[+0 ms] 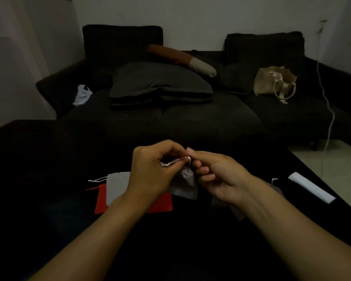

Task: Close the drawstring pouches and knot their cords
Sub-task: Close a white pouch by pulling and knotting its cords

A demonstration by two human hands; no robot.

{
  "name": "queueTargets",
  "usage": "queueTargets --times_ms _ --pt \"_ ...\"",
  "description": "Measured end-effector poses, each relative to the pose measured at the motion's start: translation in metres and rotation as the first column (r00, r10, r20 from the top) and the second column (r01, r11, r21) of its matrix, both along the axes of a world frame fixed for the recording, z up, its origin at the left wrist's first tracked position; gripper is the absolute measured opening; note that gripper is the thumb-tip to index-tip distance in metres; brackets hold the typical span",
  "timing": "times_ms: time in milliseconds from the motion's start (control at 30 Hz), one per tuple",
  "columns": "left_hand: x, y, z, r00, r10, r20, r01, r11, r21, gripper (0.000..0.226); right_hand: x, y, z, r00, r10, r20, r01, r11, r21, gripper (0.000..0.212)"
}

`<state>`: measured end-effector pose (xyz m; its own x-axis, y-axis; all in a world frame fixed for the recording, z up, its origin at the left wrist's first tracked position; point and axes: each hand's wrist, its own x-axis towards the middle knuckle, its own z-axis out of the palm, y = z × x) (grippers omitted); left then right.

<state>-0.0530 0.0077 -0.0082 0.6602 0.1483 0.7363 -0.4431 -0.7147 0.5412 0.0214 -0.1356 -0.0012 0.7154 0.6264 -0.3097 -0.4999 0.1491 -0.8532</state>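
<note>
A small pale grey pouch [185, 186] hangs gathered at its neck between my two hands above the dark table [49, 169]. My left hand [152, 169] pinches its white cord [176, 161], and my right hand [217, 175] pinches the same cord at the loop near the pouch's neck. On the table to the left, a second grey pouch [117, 185] with a white cord lies flat on top of a red pouch [101, 199]. Under my right wrist lies a darker grey pouch [237, 211], mostly hidden, with its cord end showing.
A white folded strip [310, 187] lies near the table's right edge. Beyond the table stands a dark sofa [190, 114] with cushions, a beige tote bag [272, 82] and a white plastic bag [82, 95]. A white cable [328, 110] hangs at the right.
</note>
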Motion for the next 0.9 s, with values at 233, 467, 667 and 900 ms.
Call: queueTargets --times_ms 233,467,667,900 --pt "0.004 0.003 0.0 0.992 0.02 -0.128 -0.039 0.988 -0.149 0.019 -0.002 0.002 0.003 0.996 0.005 -0.088 0.01 0.986 0.168 0.006" --pt "0.013 0.021 -0.002 0.959 -0.03 -0.281 -0.028 0.979 -0.201 0.015 0.003 0.003 0.001 0.99 -0.038 -0.138 0.073 0.962 0.261 0.011" --pt "0.011 0.043 0.004 0.973 0.091 -0.213 -0.068 0.991 0.116 0.01 0.024 -0.012 0.001 0.98 -0.198 -0.005 0.195 0.96 0.201 0.019" --pt "0.013 0.035 0.0 0.93 -0.011 -0.367 -0.037 0.992 -0.124 0.02 0.024 -0.015 -0.008 0.531 0.24 0.812 0.248 0.873 -0.42 0.022"
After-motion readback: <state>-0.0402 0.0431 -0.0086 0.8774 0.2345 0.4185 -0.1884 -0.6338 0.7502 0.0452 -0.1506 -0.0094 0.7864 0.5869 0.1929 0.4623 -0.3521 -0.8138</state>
